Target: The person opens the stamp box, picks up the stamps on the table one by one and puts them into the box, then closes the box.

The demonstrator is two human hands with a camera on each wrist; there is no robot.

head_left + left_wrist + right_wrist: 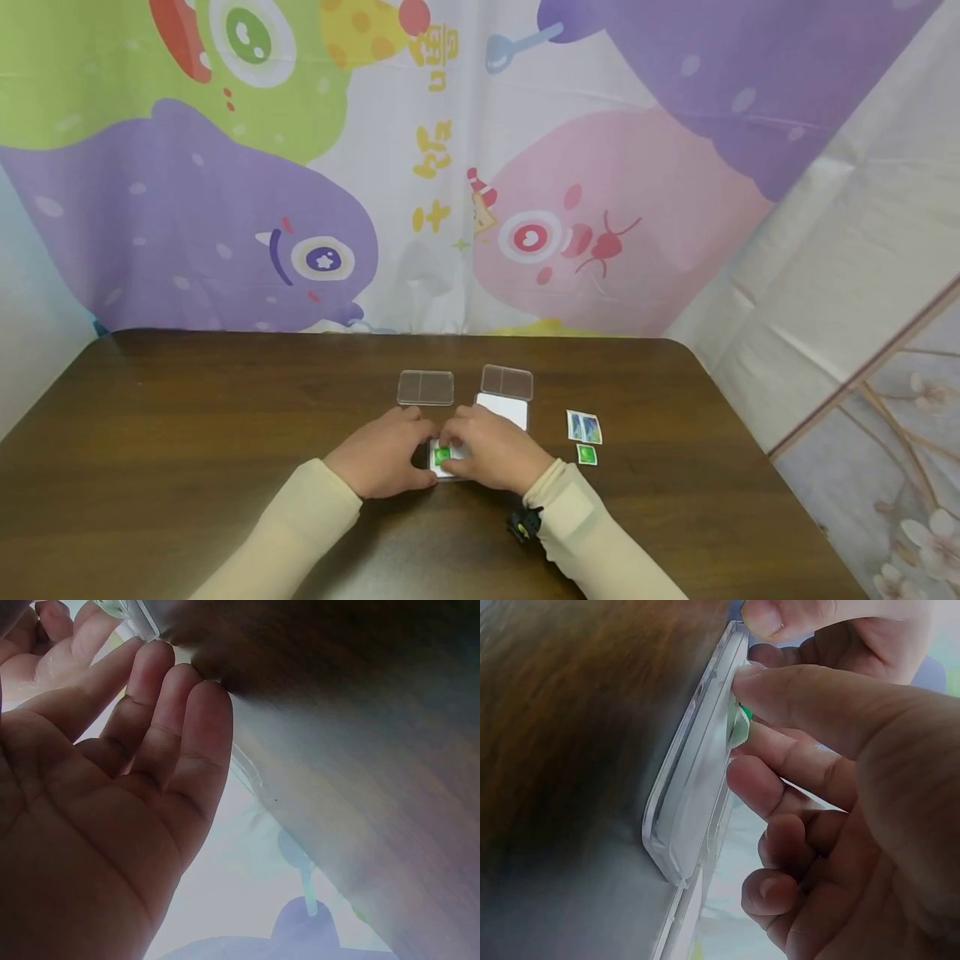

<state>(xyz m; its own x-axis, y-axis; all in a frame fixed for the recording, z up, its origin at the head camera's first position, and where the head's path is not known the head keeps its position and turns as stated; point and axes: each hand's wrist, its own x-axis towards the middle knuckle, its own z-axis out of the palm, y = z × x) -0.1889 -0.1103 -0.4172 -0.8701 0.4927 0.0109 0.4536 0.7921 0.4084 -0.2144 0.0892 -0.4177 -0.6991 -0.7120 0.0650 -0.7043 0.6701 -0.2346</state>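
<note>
A shallow clear plastic case (448, 478) with a white inside lies on the table between both hands. My left hand (386, 454) holds its left end, thumb near the front corner and fingers at the far side. In the left wrist view the left fingers (202, 727) are gently bent against the case. My right hand (491, 450) pinches a small green stamp (442, 456) between thumb and index finger, over the white surface. From the right wrist, the stamp's toothed edge (740, 729) stands tilted up from the case (694, 757); the other right fingers curl loosely.
Behind the hands lies a clear plastic lid (425, 387). Right of it, another case (507, 382) stands open with a white insert (504, 408). A blue picture stamp pair (584, 427) and another green stamp (587, 454) lie at the right. A cartoon-printed cloth (420, 275) hangs behind the table.
</note>
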